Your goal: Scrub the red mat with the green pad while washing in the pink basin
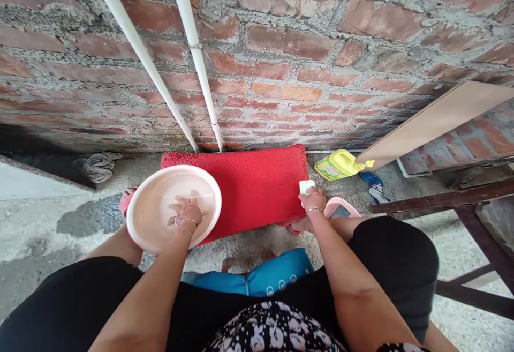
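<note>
My left hand reaches into a pale pink basin, its fingers spread in the clear water. The basin rests on the left end of a low surface covered in wet-looking red cloth. At the right end of that surface, my right hand is closed around a small pale green block with rounded corners. The block's lower part is hidden by my fingers, and I cannot tell its exact kind. Close to my right wrist lies a pink-rimmed object with a dark grey middle, partly hidden.
A yellow detergent jug stands by the brick wall. White pipes run down the wall. A grey rag lies at left, a tan board leans at right beside a dark frame. Blue plastic lies between my knees.
</note>
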{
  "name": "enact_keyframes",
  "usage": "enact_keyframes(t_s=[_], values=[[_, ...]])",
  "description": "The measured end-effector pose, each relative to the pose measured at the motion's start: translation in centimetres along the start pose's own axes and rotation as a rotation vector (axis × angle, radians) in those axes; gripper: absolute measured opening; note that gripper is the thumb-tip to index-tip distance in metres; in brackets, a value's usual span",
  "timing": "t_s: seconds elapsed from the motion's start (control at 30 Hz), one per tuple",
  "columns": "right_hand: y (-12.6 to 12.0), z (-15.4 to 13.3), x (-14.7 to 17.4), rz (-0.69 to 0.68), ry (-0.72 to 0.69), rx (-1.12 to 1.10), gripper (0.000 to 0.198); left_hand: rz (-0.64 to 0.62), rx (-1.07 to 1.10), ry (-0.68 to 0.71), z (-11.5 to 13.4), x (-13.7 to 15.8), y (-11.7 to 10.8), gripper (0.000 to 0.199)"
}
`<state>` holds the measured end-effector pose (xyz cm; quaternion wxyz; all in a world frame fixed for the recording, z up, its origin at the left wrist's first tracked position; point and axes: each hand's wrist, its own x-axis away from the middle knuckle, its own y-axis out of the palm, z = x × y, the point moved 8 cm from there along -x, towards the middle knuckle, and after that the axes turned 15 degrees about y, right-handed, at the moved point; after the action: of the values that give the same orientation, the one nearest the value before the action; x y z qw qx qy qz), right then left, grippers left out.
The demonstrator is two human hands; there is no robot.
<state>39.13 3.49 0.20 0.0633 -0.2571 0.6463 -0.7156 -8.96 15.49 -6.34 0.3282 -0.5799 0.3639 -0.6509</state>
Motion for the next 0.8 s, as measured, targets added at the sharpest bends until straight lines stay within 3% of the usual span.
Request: enact_keyframes(t_s=[0.07, 0.13, 0.27, 0.37, 0.43, 0.5, 0.7, 0.8], values=[[0.5, -2.7, 2.2, -0.018, -0.047, -0.093, 0.035, -0.016, -0.001, -0.002, 0.0, 0.0, 0.0, 0.083], [2.3, -7.0, 6.2, -0.087, -0.182, -0.143, 0.036, -0.031, 0.002, -0.013, 0.0, 0.0, 0.1, 0.084], [8.0, -15.5, 17.0, -0.31, -0.575, -0.08, 0.034, -0.026, 0.002, -0.032, -0.1, 0.1, -0.1, 0.085], [10.4, -17.5, 21.2, -0.362, -0.745, 0.01, 0.032, -0.028, 0.017, -0.019, 0.0, 0.2, -0.1, 0.086], [10.6, -16.4, 20.2, -0.357, -0.725, 0.032, 0.031, -0.026, 0.023, -0.012, 0.1, 0.3, -0.1, 0.086], [9.9, -13.6, 16.8, -0.323, -0.616, 0.031, 0.032, -0.023, 0.027, -0.013, 0.1, 0.3, -0.2, 0.086], [4.0, -0.4, 3.5, -0.11, -0.135, 0.068, 0.029, -0.029, 0.063, -0.008, 0.2, 0.4, -0.3, 0.086], [1.4, 3.0, 0.9, -0.033, 0.062, 0.054, 0.029, -0.014, 0.052, -0.002, 0.3, 0.4, -0.4, 0.085]])
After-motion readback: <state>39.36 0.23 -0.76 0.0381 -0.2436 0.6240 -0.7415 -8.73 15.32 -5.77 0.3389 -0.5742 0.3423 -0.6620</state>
